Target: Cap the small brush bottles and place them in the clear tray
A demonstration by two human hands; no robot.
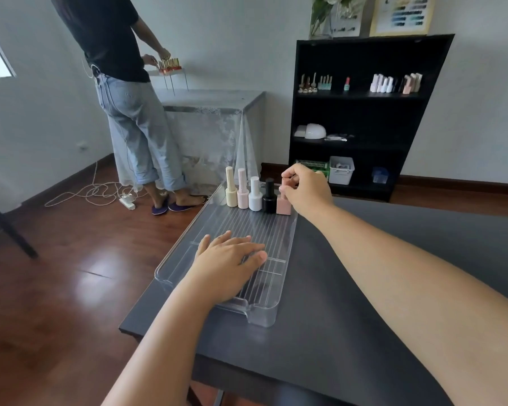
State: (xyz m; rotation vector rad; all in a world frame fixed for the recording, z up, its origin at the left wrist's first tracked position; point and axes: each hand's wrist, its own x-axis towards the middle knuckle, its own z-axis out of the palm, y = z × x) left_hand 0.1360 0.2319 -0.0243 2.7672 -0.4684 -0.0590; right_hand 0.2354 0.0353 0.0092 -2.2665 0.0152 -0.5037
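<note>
A clear ribbed tray lies on the dark table. Along its far end stand several capped brush bottles in a row: cream, pale pink, white, black and a square pink bottle at the right. My right hand pinches the cap of the square pink bottle from above, hiding most of the cap. My left hand lies flat with straight fingers on the tray's near floor.
A black shelf unit with more bottles and bins stands behind the table. At the left, a person stands at a draped side table. Cables and a power strip lie on the wooden floor.
</note>
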